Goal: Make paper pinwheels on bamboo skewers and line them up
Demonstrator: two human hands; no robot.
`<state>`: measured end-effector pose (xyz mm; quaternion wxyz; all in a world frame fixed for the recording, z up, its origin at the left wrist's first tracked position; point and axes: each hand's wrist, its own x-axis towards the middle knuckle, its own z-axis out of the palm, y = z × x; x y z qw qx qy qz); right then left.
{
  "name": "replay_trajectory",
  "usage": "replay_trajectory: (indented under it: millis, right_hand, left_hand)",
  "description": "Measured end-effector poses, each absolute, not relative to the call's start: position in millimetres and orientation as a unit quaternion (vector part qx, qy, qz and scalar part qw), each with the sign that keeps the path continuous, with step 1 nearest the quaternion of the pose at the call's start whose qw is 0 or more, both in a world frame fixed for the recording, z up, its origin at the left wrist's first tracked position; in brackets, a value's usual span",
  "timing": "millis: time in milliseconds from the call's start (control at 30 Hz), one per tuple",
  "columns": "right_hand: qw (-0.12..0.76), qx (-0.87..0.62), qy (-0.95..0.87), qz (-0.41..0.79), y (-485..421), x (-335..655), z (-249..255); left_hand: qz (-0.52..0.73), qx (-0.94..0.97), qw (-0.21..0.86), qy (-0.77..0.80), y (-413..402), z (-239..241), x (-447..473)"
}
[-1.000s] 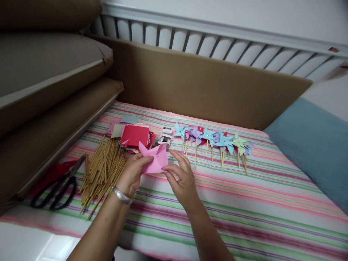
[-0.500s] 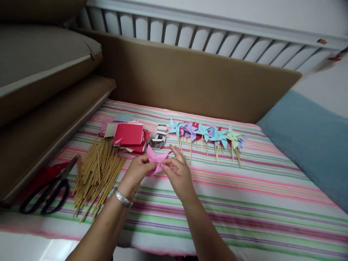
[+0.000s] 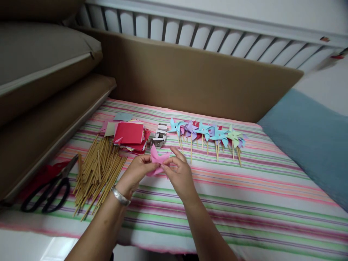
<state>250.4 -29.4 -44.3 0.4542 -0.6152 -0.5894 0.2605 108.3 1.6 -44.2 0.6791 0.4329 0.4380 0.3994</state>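
A pink paper pinwheel (image 3: 158, 158), its points folded toward the middle, is held above the striped cloth between both hands. My left hand (image 3: 137, 170), with a silver bracelet at the wrist, pinches it from the left with thumb and fingers. From the right, my right hand (image 3: 178, 170) pinches near its centre with thumb and index finger, another finger raised. The fingertips hide the centre of the paper. Just beyond the hands stands a small open box (image 3: 159, 136) with shiny bits in it, too small to make out.
Left of the hands lie a stack of coloured paper squares (image 3: 129, 133), a heap of thin wooden sticks (image 3: 100, 174) and black-handled scissors (image 3: 53, 188). Finished pinwheels on sticks (image 3: 203, 131) lie in a row at the back. A brown board (image 3: 195, 79) stands behind.
The pink paper has turned a little and its points are drawn closer to the middle. Both hands' fingertips have come nearer together at its centre.
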Motion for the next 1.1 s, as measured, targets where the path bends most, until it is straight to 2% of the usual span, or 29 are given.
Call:
replay_trajectory:
  millis: [200, 333, 533, 633, 733, 833, 933, 1100]
  right_hand:
    - [0.441, -0.624, -0.608, 0.213, -32.2, 253.2, -40.3]
    - [0.431, -0.617, -0.632, 0.185, -34.7, 264.4, -28.0]
    - [0.345, -0.56, -0.655, 0.373, -39.2, 270.2, -24.2]
    - [0.345, -0.552, -0.647, 0.396, -39.9, 268.0, -26.7]
    - [0.368, -0.551, -0.622, 0.416, -36.8, 268.3, -29.2]
    - [0.425, -0.546, -0.556, 0.461, -30.0, 272.8, -33.2]
    - [0.501, -0.537, -0.463, 0.497, -23.3, 277.2, -37.9]
    - [0.605, -0.492, -0.367, 0.508, -22.4, 266.2, -41.4]
  left_hand:
    - [0.399, 0.454, 0.644, 0.47, 3.0, -46.2, 109.0]
    - [0.354, 0.502, 0.631, 0.474, 3.1, -45.3, 107.7]
    - [0.274, 0.584, 0.632, 0.431, -1.5, -47.9, 109.6]
    - [0.259, 0.599, 0.627, 0.424, -3.0, -47.6, 111.3]
    - [0.284, 0.594, 0.62, 0.428, -2.1, -45.0, 111.8]
    - [0.369, 0.535, 0.625, 0.433, -0.1, -42.1, 112.0]
    - [0.436, 0.445, 0.669, 0.406, -0.6, -41.8, 116.1]
    - [0.451, 0.359, 0.729, 0.368, -8.1, -48.5, 134.1]
